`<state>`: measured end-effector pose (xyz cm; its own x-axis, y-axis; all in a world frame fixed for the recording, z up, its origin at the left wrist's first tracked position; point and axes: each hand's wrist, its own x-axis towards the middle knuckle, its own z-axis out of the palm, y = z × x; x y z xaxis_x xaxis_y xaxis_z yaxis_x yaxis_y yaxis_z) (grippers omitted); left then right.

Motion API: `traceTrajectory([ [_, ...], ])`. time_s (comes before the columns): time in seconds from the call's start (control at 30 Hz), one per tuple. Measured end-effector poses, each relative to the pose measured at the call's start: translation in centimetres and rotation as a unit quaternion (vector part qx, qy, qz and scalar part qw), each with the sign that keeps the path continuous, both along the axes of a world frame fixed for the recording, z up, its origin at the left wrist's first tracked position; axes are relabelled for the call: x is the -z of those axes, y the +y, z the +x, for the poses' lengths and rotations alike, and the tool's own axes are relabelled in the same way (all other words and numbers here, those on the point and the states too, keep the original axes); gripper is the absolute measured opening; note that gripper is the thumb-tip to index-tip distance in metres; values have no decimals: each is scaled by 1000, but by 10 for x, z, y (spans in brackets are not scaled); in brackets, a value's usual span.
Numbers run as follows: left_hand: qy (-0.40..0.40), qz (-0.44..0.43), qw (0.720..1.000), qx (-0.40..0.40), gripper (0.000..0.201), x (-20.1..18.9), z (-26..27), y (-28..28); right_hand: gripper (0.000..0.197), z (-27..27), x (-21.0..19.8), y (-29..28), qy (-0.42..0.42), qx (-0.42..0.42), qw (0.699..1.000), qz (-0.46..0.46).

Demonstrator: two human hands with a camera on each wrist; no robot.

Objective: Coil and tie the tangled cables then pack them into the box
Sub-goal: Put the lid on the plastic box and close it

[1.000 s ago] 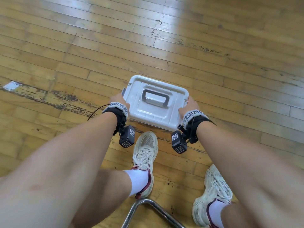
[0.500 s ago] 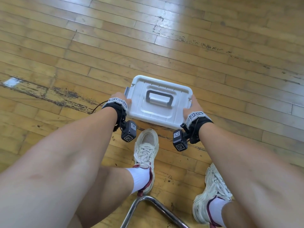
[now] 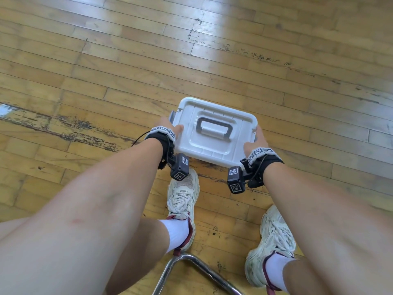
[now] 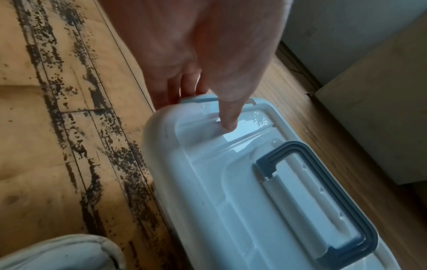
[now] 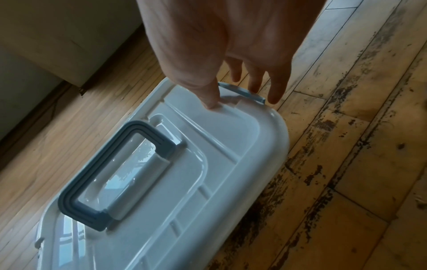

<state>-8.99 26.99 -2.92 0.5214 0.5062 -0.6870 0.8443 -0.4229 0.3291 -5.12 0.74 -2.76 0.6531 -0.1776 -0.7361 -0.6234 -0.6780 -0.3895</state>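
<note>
left hand (image 3: 171, 125) grips closed box (image 3: 212, 150) end | right hand (image 3: 256, 139): thumb on box, fingers (image 5: 277, 87) straight | contents hidden

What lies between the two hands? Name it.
The white box, lid on, its grey handle midway between left hand and right hand; head view shows it.

— What goes unseen here?
— The closed box (image 3: 214, 145) hides its inside; the left hand (image 3: 168, 124) loses its fingertips behind the box's end.
— At the frame's edge?
— A chrome tube (image 3: 185, 256) runs off the bottom.
</note>
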Motion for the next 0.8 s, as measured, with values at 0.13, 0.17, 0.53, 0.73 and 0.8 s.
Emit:
traceTrajectory([
  [0.13,-54,13,998,-13,34,6,-1,4,82,5,-3,1,9,31,999,18],
  [0.17,-59,20,998,-13,30,7,-2,3,76,5,-4,3,17,35,999,0],
  [0.53,-27,106,991,71,24,11,8,0,8,8,-9,-6,39,0,998,-50],
  [0.73,-22,127,986,105,23,14,10,-2,13,6,-6,-1,-1,-25,997,-75],
  [0.8,-25,138,982,124,23,16,9,-3,12,4,-7,-1,-12,-32,995,-92],
])
